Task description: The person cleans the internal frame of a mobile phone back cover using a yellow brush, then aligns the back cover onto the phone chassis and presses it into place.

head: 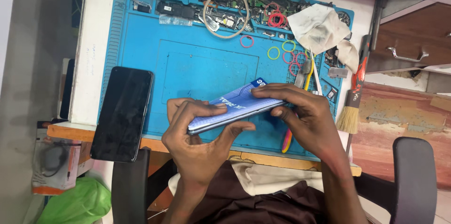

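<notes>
Both hands hold a blue smartphone (235, 107) edge-on above the blue work mat (188, 64). My left hand (197, 139) grips its near end, thumb under and fingers over the edge. My right hand (305, 116) clamps the far end, fingers lying flat along the top. A thin blue plastic card (257, 83) sticks out at the phone's far corner, under my right fingers. The phone is tilted, its far end higher.
A second phone (123, 113) with a black screen lies at the mat's left edge. Circuit parts, a tape ring (226, 13), coloured rubber bands (274, 53), a white cloth (317, 26), tweezers and a brush (353, 97) crowd the mat's far and right side. A chair armrest (413, 177) is at right.
</notes>
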